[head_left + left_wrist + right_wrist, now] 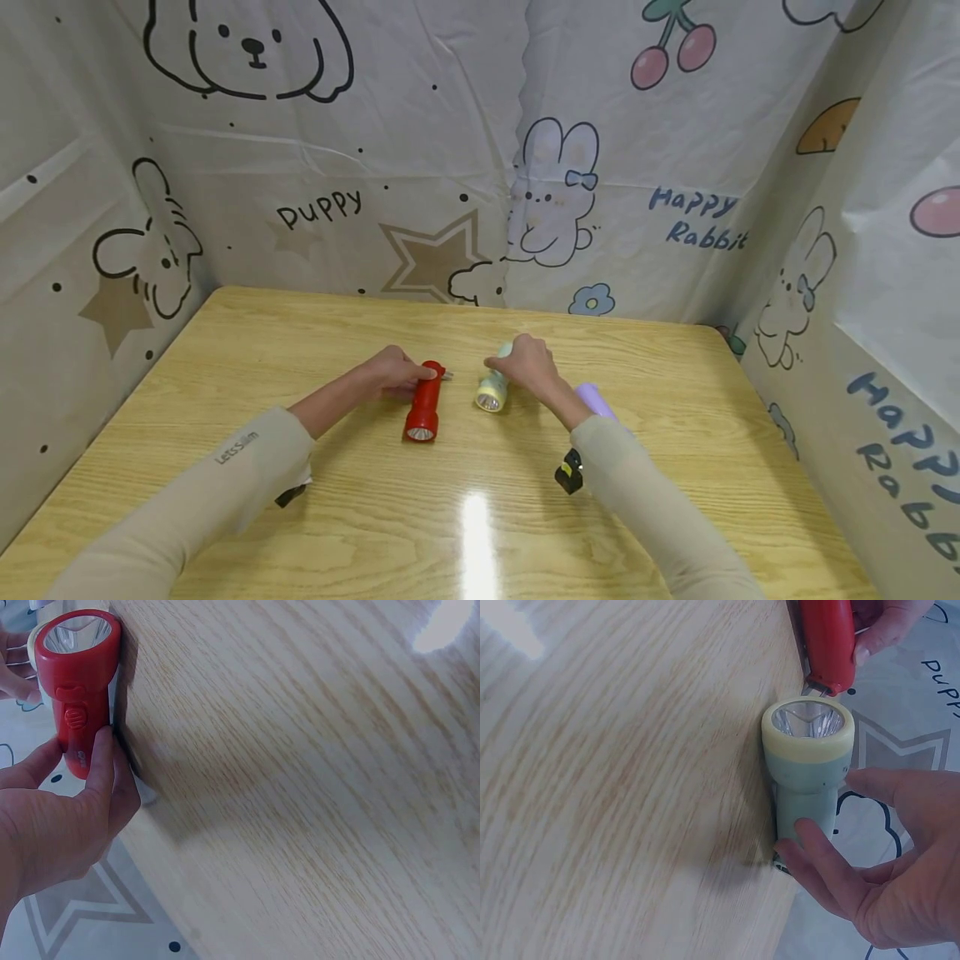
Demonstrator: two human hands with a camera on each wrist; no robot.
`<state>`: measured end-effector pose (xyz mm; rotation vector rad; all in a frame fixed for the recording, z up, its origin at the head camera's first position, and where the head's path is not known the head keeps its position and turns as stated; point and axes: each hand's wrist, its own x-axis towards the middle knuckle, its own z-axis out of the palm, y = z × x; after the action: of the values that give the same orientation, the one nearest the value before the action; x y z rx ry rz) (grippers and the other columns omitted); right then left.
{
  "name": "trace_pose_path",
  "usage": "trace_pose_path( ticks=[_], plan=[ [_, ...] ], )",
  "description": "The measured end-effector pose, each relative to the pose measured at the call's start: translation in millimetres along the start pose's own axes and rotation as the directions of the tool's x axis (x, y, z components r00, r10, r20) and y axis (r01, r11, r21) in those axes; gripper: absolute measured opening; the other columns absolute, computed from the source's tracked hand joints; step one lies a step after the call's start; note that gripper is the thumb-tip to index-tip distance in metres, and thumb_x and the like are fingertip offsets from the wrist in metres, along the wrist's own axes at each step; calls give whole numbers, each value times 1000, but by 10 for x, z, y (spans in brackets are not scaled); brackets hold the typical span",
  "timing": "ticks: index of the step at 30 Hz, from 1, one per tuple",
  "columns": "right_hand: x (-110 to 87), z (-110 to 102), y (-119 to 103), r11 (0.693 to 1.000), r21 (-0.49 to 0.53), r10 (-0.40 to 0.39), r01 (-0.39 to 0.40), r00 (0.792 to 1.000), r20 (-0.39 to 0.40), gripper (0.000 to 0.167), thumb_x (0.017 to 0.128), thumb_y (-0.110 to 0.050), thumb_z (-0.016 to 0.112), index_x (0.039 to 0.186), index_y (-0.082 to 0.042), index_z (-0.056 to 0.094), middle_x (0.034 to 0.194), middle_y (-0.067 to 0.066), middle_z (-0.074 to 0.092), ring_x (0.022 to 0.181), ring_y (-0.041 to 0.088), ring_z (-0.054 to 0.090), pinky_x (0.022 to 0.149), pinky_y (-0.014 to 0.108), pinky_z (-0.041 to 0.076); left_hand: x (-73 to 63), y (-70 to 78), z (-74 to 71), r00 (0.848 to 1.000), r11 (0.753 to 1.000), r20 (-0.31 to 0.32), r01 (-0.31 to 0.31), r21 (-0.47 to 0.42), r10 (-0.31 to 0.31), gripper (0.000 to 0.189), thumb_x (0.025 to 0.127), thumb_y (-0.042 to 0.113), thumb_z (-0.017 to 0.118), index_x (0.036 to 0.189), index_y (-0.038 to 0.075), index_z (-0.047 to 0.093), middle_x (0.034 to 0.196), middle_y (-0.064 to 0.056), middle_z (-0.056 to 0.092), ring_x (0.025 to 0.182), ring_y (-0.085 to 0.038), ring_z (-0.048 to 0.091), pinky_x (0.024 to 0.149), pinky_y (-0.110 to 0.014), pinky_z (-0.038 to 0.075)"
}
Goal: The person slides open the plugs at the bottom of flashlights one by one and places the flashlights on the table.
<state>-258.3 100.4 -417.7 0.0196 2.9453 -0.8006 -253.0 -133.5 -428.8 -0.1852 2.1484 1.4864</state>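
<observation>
My left hand [393, 372] grips a red flashlight [424, 408] by its tail end, thumb on one side and fingers on the other. Its clear lens points toward me, and a slide switch shows on the barrel in the left wrist view. Two metal prongs stick out sideways near its tail, toward the other flashlight. My right hand [528, 363] holds a pale green flashlight [808, 776] with a cream-yellow head, its lens also facing me. In the right wrist view, fingertips [810, 832] lie on the green barrel and the thumb touches near the head.
A purple cylinder [595, 400] lies on the wooden table [360, 533], partly covered by my right forearm. Small black pieces show at both sleeves. Printed cloth walls [420, 150] rise at the table's back and sides.
</observation>
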Motion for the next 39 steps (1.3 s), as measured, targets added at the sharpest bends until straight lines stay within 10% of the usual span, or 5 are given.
trace_pose_path(
  ticks=[39],
  plan=[
    [18, 0, -25, 999, 21, 30, -32, 996, 90, 23, 82, -18, 71, 88, 3, 61, 75, 12, 60, 63, 20, 58, 52, 24, 51, 35, -28, -6, 1000, 1000, -16, 7, 12, -6, 36, 95, 12, 69, 115, -13, 53, 108, -22, 66, 81, -20, 68, 78, -33, 60]
  ],
)
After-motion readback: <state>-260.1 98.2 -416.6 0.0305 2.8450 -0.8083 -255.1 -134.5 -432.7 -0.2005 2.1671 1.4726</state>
